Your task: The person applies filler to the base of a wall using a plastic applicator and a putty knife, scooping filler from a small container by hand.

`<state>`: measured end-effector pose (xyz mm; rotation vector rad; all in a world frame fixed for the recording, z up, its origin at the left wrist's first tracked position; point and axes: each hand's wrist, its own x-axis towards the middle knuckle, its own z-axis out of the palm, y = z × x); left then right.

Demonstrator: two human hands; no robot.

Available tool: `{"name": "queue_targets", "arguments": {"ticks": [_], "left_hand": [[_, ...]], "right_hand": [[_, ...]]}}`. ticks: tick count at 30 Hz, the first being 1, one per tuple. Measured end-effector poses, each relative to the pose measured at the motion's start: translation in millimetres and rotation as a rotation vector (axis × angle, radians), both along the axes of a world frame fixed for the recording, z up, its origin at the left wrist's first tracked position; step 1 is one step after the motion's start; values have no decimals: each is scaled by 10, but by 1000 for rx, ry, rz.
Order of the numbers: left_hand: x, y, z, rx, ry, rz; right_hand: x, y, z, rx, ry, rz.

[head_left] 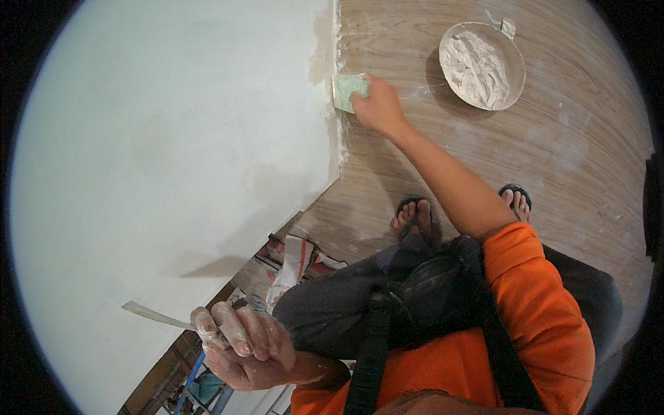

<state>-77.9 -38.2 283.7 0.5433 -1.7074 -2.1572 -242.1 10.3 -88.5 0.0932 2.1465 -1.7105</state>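
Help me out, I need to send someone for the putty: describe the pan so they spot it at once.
Start at the wood-grain floor, right of the white wall. Just beyond the right hand, which presses a green pad at the wall's foot, sits the pan. It is the only round metal dish there, heaped with pale putty.

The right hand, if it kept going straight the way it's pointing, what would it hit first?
Likely the white plastered wall: the right hand already presses its pale green flat scraper against the wall's lower edge by the wood-look floor.
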Motion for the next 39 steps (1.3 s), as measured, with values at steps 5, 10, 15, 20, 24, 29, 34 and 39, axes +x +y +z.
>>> {"name": "queue_targets", "arguments": {"ticks": [5, 10, 15, 20, 24, 29, 34, 39], "left_hand": [[-85, 60, -29, 35, -24, -11], [-199, 159, -55, 26, -39, -70], [-260, 105, -143, 27, -77, -68], [-278, 130, -109, 20, -21, -78], [-280, 126, -99, -18, -38, -86], [-293, 137, -101, -27, -46, -76], [-315, 133, -115, -21, -60, -97], [-355, 169, -142, -39, -59, -79]], "right_hand": [[-1, -240, 312, 21, -40, 100], [235, -458, 714, -73, 81, 240], [617, -144, 774, -179, 98, 162], [473, 356, 178, -191, 52, -38], [186, 359, 46, -228, 102, -61], [63, 179, -33, -153, 80, -63], [168, 7, 75, -153, 15, -4], [571, -4, 320, -178, 204, 174]]}}
